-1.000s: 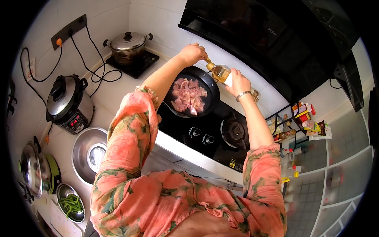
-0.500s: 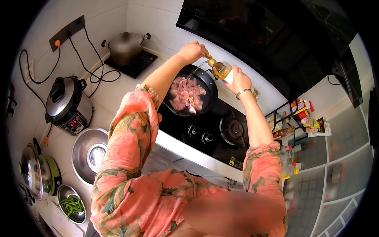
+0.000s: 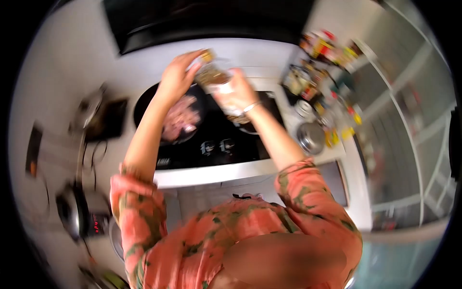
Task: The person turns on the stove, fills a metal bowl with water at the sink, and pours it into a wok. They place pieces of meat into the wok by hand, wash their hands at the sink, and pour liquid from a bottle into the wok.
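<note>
A clear bottle (image 3: 213,75) with a yellow top and some amber liquid is held over the cooktop, between my two hands. My right hand (image 3: 239,91), with a bangle at the wrist, wraps round the bottle's lower part at the white label. The fingers of my left hand (image 3: 179,76) close at the yellow bottle cap (image 3: 207,56); blur hides the exact grip. Below my left forearm is a dark pan (image 3: 144,105) on the stove, holding pieces of raw-looking pinkish meat (image 3: 182,118).
Two knobs (image 3: 216,146) sit at the front of the black cooktop (image 3: 185,156). Bottles and packets (image 3: 308,79) crowd a rack to the right, near a metal container (image 3: 310,137). An electric pressure cooker (image 3: 79,212) stands at left. The range hood (image 3: 207,21) overhangs the back.
My view has swung right. The bottle was tipped over the pan; now it is away to the pan's right, and my left hand has come onto its top.
</note>
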The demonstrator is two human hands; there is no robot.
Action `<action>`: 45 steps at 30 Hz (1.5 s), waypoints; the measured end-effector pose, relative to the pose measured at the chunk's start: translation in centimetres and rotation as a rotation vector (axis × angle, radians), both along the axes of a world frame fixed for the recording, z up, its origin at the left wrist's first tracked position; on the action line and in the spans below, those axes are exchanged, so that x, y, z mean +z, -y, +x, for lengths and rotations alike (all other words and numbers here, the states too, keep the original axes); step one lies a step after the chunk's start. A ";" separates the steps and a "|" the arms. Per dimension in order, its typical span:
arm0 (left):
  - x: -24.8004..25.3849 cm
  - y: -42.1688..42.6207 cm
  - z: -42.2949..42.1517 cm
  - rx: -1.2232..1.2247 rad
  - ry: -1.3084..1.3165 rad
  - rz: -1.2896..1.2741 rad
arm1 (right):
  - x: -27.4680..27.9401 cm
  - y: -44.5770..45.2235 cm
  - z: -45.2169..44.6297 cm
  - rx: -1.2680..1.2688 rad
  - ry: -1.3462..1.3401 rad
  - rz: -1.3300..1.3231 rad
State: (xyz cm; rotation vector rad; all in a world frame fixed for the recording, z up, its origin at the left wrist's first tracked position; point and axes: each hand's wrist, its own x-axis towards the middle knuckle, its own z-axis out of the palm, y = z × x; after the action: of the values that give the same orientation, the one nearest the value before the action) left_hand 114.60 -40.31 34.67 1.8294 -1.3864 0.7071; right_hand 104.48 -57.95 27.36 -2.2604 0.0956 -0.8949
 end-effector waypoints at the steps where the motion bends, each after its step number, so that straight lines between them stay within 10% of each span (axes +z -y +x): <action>1: 0.0 0.8 -2.3 0.017 0.004 0.038 | 0.8 -0.1 -2.1 -0.075 -0.067 0.044; 12: -1.5 14.3 -14.8 -0.249 0.061 -0.020 | -2.2 7.7 -16.9 -0.298 0.048 0.232; 16: -0.5 21.6 -16.8 -0.468 -0.587 0.046 | -2.6 14.0 -19.8 -0.298 0.171 0.143; 31: 7.8 49.6 -22.6 -0.656 -0.156 0.093 | 5.0 45.0 -23.8 -0.364 0.355 -0.135; 45: -1.1 65.9 -21.5 -0.414 -0.075 0.088 | 4.1 49.2 -44.4 -0.792 0.235 -0.114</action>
State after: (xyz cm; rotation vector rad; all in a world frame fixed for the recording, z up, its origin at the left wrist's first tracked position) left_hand 93.14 -106.23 33.56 1.5424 -1.6964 0.3647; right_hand 60.13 -107.15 31.44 -2.2019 0.8952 -1.5898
